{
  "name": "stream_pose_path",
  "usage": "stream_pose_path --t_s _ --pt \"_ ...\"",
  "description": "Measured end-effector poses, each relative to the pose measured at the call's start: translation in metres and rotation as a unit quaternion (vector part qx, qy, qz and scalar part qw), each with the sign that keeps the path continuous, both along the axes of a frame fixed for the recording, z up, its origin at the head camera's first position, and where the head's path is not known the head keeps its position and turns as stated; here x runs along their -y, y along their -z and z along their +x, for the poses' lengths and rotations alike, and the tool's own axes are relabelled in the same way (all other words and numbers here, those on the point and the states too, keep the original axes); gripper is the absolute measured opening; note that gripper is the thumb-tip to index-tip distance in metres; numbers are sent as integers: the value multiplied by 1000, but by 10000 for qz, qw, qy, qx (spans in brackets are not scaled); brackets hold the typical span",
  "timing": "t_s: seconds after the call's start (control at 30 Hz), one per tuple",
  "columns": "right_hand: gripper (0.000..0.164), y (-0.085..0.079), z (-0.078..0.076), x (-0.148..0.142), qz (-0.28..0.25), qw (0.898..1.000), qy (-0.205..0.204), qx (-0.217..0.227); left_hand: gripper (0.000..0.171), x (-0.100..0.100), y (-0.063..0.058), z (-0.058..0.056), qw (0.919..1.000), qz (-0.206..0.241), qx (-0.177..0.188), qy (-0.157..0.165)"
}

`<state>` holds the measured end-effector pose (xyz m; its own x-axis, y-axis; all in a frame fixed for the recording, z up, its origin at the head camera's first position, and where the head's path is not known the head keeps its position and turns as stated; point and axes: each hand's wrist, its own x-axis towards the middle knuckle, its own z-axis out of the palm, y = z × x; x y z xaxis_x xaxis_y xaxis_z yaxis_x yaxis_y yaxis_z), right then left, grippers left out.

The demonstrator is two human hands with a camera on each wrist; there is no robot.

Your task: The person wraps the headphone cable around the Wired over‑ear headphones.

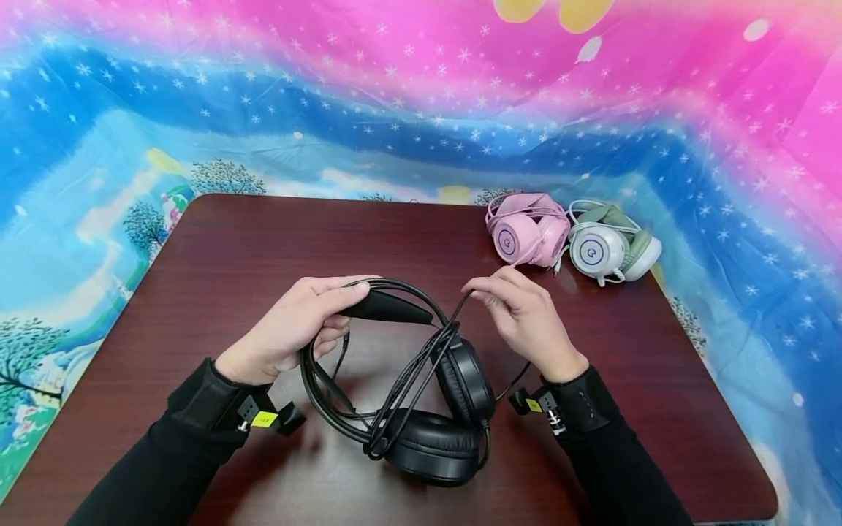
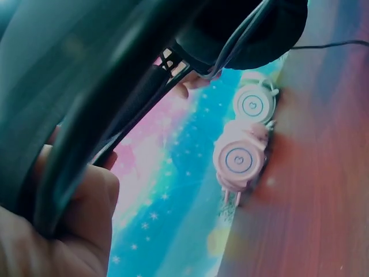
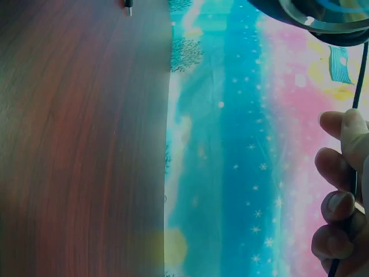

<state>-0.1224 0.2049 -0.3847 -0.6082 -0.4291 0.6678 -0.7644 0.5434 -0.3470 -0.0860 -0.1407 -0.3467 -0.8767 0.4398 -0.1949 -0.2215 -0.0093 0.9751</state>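
Observation:
A pair of black headphones (image 1: 467,383) is held up over the table in the head view, its ear cups low and to the right. My left hand (image 1: 309,325) grips the headband (image 1: 388,305), thumb on top; in the left wrist view the fingers (image 2: 86,202) curl round the band. Several loops of thin black cable (image 1: 414,372) cross the headphones. My right hand (image 1: 526,318) pinches a strand of that cable at the upper right; the right wrist view shows the cord (image 3: 361,81) running through the curled fingers (image 3: 337,205).
Pink headphones (image 1: 526,230) and white-green headphones (image 1: 598,248), each with its cable wound round it, lie at the table's back right. A metal-tipped plug (image 3: 128,8) shows over the wooden table (image 3: 86,144). Patterned cloth (image 1: 395,88) hangs behind the table.

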Motion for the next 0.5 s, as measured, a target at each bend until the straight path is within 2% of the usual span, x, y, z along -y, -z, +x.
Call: stream_pose_path --t_s 0.17,0.27,0.33,0.37,0.43,0.5 --pt "27 5 0 5 -10 9981 -242 575 37 1 2 -1 9966 800 210 6" --pt "29 9 1 7 -79 9925 -481 1124 34 1 4 -3 9901 1343 396 12" --pt "30 13 1 7 -187 9849 -623 1607 36 1 5 -4 9832 1729 574 82" --pt "30 16 1 6 -290 9794 -743 1857 38 2 6 -4 9782 1955 684 124" --pt "33 26 -3 -2 -640 9702 -1162 2029 42 2 6 -5 9628 2532 914 242" --pt "42 64 -11 -24 -982 9598 -1493 2164 44 2 4 -5 9436 3072 1209 226"
